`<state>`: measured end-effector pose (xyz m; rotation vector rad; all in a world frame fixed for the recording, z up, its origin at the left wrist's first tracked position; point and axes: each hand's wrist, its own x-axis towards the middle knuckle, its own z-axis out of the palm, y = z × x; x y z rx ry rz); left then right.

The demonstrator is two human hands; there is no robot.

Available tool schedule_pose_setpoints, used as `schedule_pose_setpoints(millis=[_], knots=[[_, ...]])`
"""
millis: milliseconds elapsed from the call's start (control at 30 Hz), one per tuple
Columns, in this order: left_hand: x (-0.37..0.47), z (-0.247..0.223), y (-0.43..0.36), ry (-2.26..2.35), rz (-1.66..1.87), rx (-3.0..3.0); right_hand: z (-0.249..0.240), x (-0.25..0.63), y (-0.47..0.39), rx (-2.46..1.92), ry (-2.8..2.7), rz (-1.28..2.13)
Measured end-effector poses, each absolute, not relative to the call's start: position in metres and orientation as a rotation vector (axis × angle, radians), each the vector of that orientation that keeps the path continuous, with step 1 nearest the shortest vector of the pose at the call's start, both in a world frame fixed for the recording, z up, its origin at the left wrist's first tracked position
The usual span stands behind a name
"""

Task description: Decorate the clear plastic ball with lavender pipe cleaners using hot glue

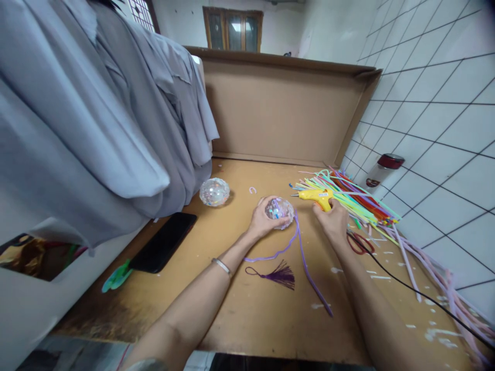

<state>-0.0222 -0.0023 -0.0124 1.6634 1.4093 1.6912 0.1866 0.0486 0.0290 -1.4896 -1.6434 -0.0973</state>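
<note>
My left hand point(262, 218) is closed around a clear faceted ball point(281, 212) with purple and iridescent bits, resting over the table. My right hand point(333, 220) grips a yellow glue gun point(315, 196), its nozzle pointing left, a short way right of the ball. Purple strands point(305, 263) trail from beside the ball toward the table's front. Below the ball lies a dark purple tassel point(281, 274) with a loop. A second clear ball point(214, 192) sits further left.
Colorful pipe cleaners point(348, 198) are piled at the right, near red-handled scissors point(360, 243) and a black cord. A black phone point(164, 243) lies left. Grey cloth point(154, 118) hangs at the left; a cardboard panel point(282, 111) stands behind. A jar point(382, 169) stands by the tiles.
</note>
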Motion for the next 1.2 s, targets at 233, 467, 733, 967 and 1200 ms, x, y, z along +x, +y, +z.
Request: schedule_pose_setpoints(millis=[233,467,733,967,1200], knots=[[-0.021,-0.010,-0.005,1.368,1.667,1.685,-0.007,0.201,0.063,-1.701,-1.683,-0.171],[-0.020,-0.006,-0.008,1.374,1.647,1.704,-0.016,0.208,0.064,-1.906,-1.806,-0.238],[-0.019,-0.005,-0.010,1.389,1.627,1.758,0.006,0.192,0.048,-1.633,-1.904,-0.479],[-0.021,-0.007,-0.008,1.351,1.633,1.836,0.024,0.157,0.020,-0.898,-1.955,-0.307],[-0.021,-0.009,-0.006,1.290,1.666,1.898,0.040,0.136,0.000,-0.758,-2.015,-0.285]])
